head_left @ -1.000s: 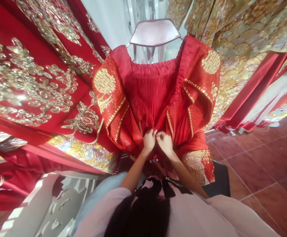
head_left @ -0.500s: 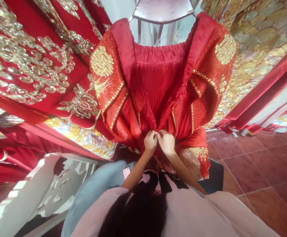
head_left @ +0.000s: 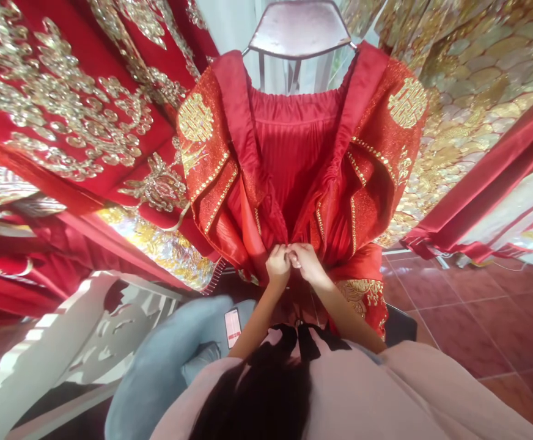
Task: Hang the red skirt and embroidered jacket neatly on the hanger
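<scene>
- A person in a pale pink top [head_left: 362, 391], dark hair [head_left: 257, 403] falling at 6 o'clock, bends over a red garment [head_left: 278, 146] that fills the center and reaches toward 12 o'clock.
- The left hand [head_left: 277, 264], just below center, pinches the red fabric at the lower point of the open front, its fingers curled in.
- The right hand [head_left: 307, 261], at 5 o'clock from center, meets it fingertip to fingertip, thumb and forefinger gripping the same spot; the exact bit of cloth between them is hidden.
- The wide neckline opens upward, with gathered red lining inside; round gold emblems mark the sleeves at 11 and 1 o'clock, and beaded trim edges the folds.
- A silvery chair back [head_left: 301, 30] rises above the neckline at 12 o'clock, its thin ends meeting the garment's shoulders.
- At 7 o'clock, a phone [head_left: 232, 327] with a lit screen lies on a leg in pale blue denim [head_left: 156, 366], beside a white openwork panel [head_left: 60, 324] at 8 o'clock.
- Jewel-covered red cloth [head_left: 87, 122] hangs at 10 o'clock, gold scale-patterned cloth [head_left: 468, 110] at 2; reddish floor tiles [head_left: 468, 330] spread at 4.
</scene>
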{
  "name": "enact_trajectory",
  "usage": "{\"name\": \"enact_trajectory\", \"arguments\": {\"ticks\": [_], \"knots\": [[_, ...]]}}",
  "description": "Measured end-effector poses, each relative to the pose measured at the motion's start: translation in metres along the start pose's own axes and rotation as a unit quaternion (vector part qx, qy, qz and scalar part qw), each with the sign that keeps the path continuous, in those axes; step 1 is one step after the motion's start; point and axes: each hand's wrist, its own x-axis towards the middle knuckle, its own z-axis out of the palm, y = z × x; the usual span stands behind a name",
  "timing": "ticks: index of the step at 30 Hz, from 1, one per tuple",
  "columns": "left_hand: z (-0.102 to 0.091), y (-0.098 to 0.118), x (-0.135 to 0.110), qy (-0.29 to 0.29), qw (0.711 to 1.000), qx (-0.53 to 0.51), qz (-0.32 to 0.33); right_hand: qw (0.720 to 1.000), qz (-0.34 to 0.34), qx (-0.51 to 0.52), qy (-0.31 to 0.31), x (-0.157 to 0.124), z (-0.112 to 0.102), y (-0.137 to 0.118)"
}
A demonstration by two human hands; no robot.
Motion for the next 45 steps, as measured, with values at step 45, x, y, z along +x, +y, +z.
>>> {"name": "enact_trajectory", "arguments": {"ticks": [45], "knots": [[-0.021, -0.016, 0.006, -0.007, 0.988, -0.09, 0.126, 0.842, -0.377, -0.298, 0.244, 0.018, 0.024, -0.092]]}}
